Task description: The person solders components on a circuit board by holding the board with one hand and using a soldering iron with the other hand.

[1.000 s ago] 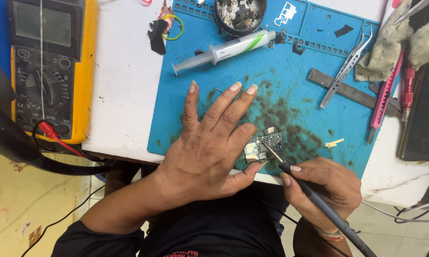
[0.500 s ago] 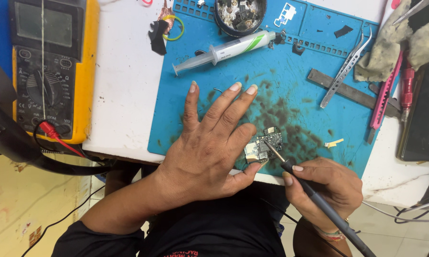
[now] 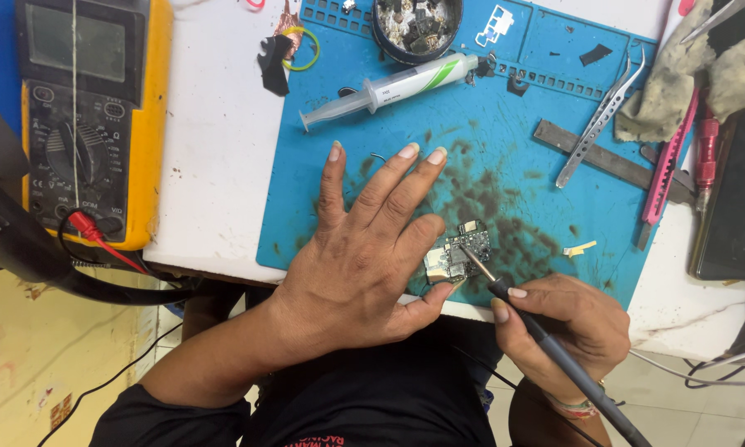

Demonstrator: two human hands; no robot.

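Workbench, white top, with stained blue mat (image 3: 505, 149). Small circuit board (image 3: 459, 255) at mat's near edge, pinned flat by left hand (image 3: 364, 248), fingers spread, thumb beneath it for steadiness. Right hand (image 3: 567, 323) grips soldering iron (image 3: 546, 343) pen-fashion, tip on board. Beyond board: syringe (image 3: 389, 87), tweezers (image 3: 596, 124); far left, yellow multimeter (image 3: 91, 116).

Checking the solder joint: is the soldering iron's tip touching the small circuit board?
Touching. In the head view the soldering iron tip lands on the small circuit board, no gap visible.

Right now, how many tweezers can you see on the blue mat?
1. The metal tweezers lie slanted near the mat's upper right corner, beside a dark metal strip. More tools at the right edge are partly hidden by rags.
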